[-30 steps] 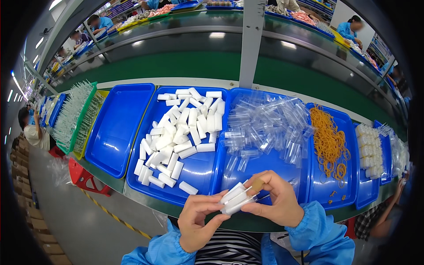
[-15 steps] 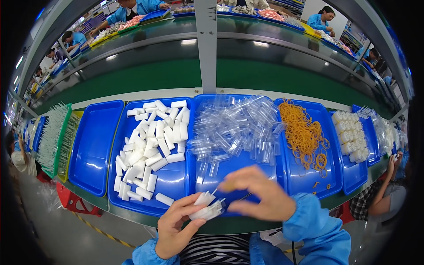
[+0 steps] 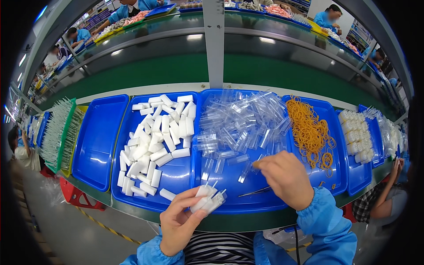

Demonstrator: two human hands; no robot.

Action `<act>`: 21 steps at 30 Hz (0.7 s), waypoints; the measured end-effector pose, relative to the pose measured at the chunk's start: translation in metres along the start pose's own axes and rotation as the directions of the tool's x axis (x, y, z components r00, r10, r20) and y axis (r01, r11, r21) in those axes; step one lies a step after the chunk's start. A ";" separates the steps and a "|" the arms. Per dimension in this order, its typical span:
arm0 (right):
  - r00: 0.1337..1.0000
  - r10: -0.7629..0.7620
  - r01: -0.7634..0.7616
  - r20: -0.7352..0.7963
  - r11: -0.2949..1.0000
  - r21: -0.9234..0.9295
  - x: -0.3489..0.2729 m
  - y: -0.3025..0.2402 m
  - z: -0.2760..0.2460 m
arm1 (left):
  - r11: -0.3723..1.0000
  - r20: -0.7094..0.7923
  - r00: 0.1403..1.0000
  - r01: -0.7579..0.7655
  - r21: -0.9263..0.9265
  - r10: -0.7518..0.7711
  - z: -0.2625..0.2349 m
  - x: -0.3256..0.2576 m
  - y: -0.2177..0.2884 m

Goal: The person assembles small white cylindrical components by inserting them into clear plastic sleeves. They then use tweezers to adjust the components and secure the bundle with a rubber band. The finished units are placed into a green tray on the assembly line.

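Note:
My left hand (image 3: 182, 217) is closed around a small bundle of white plastic pieces (image 3: 208, 199), with thin pale stems poking out at their upper ends. Clear plastic seems to wrap part of that bundle. Over the right part of the blue tray of clear plastic tubes (image 3: 240, 126), my right hand (image 3: 285, 179) has its fingers bent and drawn together. A tan patch, perhaps a finger cot, shows at its fingertip, close to a clear tube. What those fingers hold, if anything, cannot be made out. Dark tweezers (image 3: 255, 192) lie in the tray below the hand.
White plastic blocks (image 3: 152, 139) fill a blue tray on the left, beside a bare blue tray (image 3: 98, 145) and a green rack of clear stems (image 3: 59, 132). Orange rubber bands (image 3: 307, 128) and bundled white parts (image 3: 355, 134) stand to the right. A metal post (image 3: 214, 44) rises behind.
My right hand has moved right and away from the bundle, over the tray of clear tubes, uncovering the tweezers. My left hand still holds the white pieces. The view has shifted slightly.

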State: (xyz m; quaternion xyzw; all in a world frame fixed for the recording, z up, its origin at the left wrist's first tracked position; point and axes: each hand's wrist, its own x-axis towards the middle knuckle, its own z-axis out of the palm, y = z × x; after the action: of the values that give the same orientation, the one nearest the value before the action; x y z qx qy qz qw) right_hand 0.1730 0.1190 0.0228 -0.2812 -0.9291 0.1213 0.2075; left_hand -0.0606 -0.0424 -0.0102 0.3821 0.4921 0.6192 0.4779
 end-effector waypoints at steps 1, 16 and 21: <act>0.997 -0.065 0.065 0.050 0.998 -0.006 0.001 0.001 -0.001 | 1.000 -0.009 1.000 -0.002 0.000 0.002 0.000 0.000 0.001; 0.907 0.409 -0.233 0.097 0.297 0.926 0.030 -0.050 0.014 | 0.994 -0.043 0.999 -0.027 0.103 0.031 0.019 -0.002 0.009; 0.932 0.345 -0.245 0.112 0.370 0.896 0.029 -0.050 0.032 | 0.992 -0.058 0.996 -0.062 0.110 0.069 0.019 -0.002 0.007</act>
State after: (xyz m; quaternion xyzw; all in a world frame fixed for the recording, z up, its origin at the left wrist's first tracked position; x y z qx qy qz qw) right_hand 0.1128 0.0917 0.0204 -0.2938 -0.6433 0.6182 0.3432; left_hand -0.0433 -0.0399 0.0012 0.4041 0.5266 0.6186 0.4204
